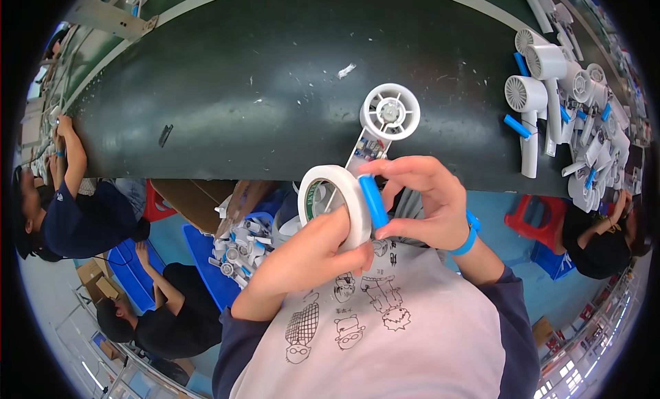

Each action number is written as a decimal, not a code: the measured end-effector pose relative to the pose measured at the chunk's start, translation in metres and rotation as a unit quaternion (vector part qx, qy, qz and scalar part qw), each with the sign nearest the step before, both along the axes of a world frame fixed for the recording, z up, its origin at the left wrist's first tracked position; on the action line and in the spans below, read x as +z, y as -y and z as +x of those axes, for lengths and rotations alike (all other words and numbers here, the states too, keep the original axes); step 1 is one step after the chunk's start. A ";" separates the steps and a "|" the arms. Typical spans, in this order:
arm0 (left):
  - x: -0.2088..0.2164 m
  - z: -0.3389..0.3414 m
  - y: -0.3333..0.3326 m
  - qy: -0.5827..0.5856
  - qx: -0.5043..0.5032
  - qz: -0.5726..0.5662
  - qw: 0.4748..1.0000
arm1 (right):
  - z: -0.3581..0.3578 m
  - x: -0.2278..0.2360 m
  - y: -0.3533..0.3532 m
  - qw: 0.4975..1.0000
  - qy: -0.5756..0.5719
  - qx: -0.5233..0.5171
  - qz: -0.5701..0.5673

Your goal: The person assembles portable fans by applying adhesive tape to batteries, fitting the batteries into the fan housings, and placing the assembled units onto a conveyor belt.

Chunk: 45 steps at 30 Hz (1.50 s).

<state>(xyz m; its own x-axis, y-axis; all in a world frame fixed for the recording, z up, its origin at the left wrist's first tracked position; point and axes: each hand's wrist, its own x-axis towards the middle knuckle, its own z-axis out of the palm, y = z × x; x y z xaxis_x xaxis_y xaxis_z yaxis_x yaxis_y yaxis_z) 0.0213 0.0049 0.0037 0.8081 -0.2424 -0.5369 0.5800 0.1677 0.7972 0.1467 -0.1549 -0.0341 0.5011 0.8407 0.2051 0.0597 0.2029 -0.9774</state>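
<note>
In front of my chest, my left hand (299,261) grips a roll of white tape (356,217), with fingers through its ring. My right hand (436,203) pinches a blue cylinder (373,201), which looks like a battery cell, between thumb and fingers. The cylinder lies against the outer side of the roll; whether tape sticks to it I cannot tell. Just beyond, at the bench edge, lies a white handheld fan (390,112) with a round slotted head. Its opened handle (368,148) shows a circuit board, and the lower end is hidden behind the roll.
A dark green bench (261,110) spans the front. White fan parts with blue cylinders (517,126) pile up at its right. Below left, a blue bin (206,258) stands by more fan parts (240,251). People sit at both sides; red stools (533,220) stand nearby.
</note>
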 end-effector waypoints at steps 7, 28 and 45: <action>-0.001 -0.001 0.011 0.011 0.032 0.032 0.999 | -0.033 -0.013 0.004 0.994 -0.059 -0.086 0.025; -0.032 -0.038 0.034 0.022 0.195 -0.195 0.961 | -0.058 -0.014 0.030 0.965 -0.171 -0.196 0.035; -0.047 -0.039 0.032 0.027 0.170 -0.189 0.967 | -0.041 0.005 0.036 0.901 0.352 -0.131 -0.217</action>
<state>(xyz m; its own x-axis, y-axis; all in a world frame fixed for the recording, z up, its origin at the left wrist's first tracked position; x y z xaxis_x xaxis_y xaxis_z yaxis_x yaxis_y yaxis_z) -0.0181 -0.0270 -0.0430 0.9001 -0.1290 -0.4161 0.3993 0.6263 0.6695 0.1059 -0.1909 -0.0286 0.5682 0.7899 0.2304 0.6864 -0.3007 -0.6621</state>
